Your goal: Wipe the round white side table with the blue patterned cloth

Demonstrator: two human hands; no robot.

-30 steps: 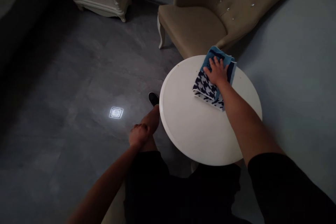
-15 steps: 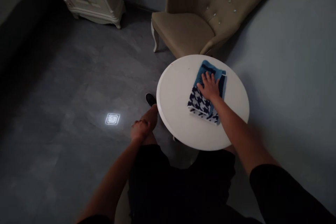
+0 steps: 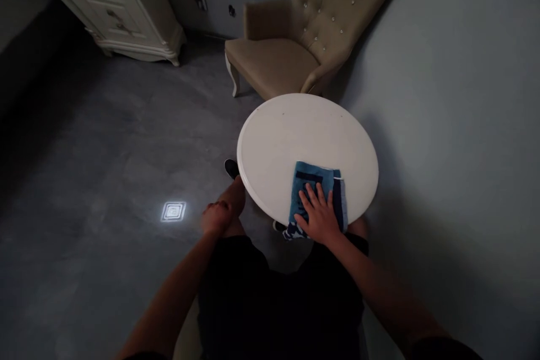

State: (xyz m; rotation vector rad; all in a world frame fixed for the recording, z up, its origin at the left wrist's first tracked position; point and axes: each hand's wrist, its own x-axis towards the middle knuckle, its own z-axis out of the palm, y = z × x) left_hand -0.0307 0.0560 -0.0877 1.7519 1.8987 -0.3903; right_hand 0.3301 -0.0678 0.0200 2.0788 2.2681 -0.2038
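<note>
Fingers spread, my right hand lies flat on a folded towel and presses it against the round white table. The towel is blue with dark navy bands and a navy-and-white patterned end. It lies at the near edge of the table, and its patterned end hangs slightly over the rim. My left hand rests over my left knee, away from the table, with no object in it; its fingertips are partly hidden.
A beige tufted armchair stands just behind the table. Farther left is a white cabinet. A pale wall runs along the right. A bright square light patch shows on the grey floor at left.
My right hand has slid the towel toward me, from the far middle of the table to its near edge. The view has shifted a little; my left hand stays on the knee.
</note>
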